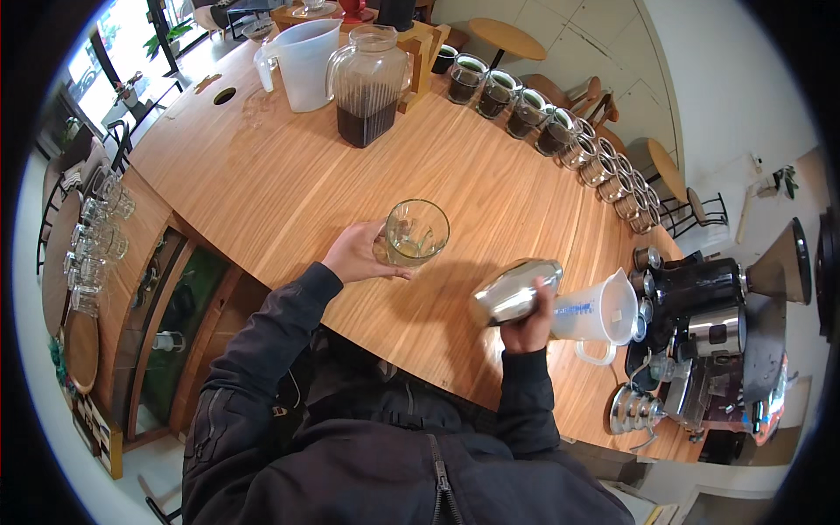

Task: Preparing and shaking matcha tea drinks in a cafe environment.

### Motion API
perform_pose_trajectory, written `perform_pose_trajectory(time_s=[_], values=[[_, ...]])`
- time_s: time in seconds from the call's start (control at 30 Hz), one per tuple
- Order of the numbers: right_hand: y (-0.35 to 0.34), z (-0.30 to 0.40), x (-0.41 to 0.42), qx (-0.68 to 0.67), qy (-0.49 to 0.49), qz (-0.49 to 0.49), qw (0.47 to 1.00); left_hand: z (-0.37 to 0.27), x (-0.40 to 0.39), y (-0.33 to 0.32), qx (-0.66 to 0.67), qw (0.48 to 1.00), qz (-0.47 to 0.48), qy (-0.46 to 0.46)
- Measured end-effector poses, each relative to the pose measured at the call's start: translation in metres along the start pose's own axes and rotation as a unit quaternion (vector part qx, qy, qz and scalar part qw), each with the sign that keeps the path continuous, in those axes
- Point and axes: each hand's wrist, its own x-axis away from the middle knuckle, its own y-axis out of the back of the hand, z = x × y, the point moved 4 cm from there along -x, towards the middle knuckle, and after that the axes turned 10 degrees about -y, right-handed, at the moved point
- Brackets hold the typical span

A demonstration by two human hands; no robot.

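Observation:
My left hand grips a clear drinking glass from its left side, near the middle of the wooden table. The glass looks empty. My right hand is wrapped round a shiny metal cocktail shaker, which lies tilted in the hand, to the right of the glass. Just right of that hand stands a translucent plastic measuring jug with blue markings. Whether the shaker holds anything cannot be seen.
A ribbed glass pitcher with dark liquid and a white plastic jug stand at the back. Several glasses of dark liquid line the far right edge. A coffee grinder and a gooseneck kettle are at right.

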Motion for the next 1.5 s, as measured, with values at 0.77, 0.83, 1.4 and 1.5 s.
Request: perform_pose_trajectory(time_s=[0.77, 0.83, 1.4, 1.5], values=[[-0.017, -0.031, 0.071, 0.607, 0.159, 0.322, 0.709, -0.156, 0.031, -0.122, -0.43, 0.733, 0.17, -0.498], [-0.013, -0.031, 0.067, 0.559, 0.195, 0.292, 0.751, -0.156, 0.026, -0.132, -0.448, 0.725, 0.179, -0.492], [-0.046, -0.02, 0.069, 0.516, 0.369, 0.04, 0.772, -0.163, 0.049, -0.1, -0.344, 0.817, -0.169, -0.43], [-0.077, -0.003, 0.062, 0.561, 0.375, 0.048, 0.736, -0.128, 0.064, -0.03, -0.356, 0.878, -0.242, -0.209]])
